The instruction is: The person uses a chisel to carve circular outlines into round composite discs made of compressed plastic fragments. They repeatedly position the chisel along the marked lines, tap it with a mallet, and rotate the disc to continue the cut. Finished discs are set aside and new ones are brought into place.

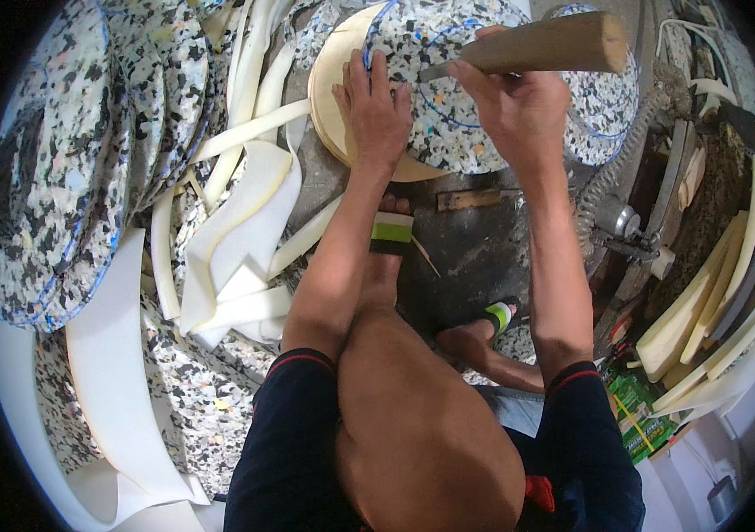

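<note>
A round speckled foam piece [457, 146] with blue edging and curved lines lies on a pale wooden disc [329, 97] at the top centre. My left hand [376, 115] rests flat on its left side, fingers extended. My right hand [524, 111] is closed on a tool with a thick wooden handle [572, 43] and a short flat grey blade [438, 71]. The blade lies over the foam inside the marked lines; whether it cuts in is hard to tell.
Stacked speckled foam rounds [58, 177] and white foam offcuts [236, 213] crowd the left. A coiled hose [599, 177], metal tool [617, 215] and curved foam strips [705, 293] are at right. A wooden block [468, 199] lies below the disc; my sandalled foot [484, 324] is beside my knee.
</note>
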{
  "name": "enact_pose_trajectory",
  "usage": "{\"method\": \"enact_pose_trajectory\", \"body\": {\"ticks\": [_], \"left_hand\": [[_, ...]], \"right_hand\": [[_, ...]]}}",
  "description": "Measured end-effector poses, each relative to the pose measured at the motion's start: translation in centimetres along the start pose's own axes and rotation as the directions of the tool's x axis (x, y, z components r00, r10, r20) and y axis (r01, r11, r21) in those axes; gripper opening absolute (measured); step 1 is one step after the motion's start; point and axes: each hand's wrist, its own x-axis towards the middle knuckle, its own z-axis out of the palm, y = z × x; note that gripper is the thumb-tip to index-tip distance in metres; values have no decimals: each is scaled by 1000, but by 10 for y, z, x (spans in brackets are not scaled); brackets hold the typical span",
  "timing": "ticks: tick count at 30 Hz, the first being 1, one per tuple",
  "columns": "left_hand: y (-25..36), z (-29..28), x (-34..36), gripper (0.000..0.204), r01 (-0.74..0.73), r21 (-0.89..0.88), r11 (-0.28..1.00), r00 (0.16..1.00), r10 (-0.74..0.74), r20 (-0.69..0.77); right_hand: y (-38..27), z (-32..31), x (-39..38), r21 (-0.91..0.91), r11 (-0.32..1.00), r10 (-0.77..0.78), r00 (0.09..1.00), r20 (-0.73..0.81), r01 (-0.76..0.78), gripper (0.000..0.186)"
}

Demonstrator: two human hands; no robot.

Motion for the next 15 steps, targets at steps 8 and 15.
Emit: {"method": "enact_pose_trajectory", "body": {"ticks": [8,15], "left_hand": [[-1,0,-1,62,-23,-19,1000,999,22,-50],[0,1,0,61,-8,5,1000,1000,8,-7]], "right_hand": [[-14,-24,-3,205,962,180,984,12,-179,33],[-1,2,6,47,997,62,997,-40,-60,25]]}}
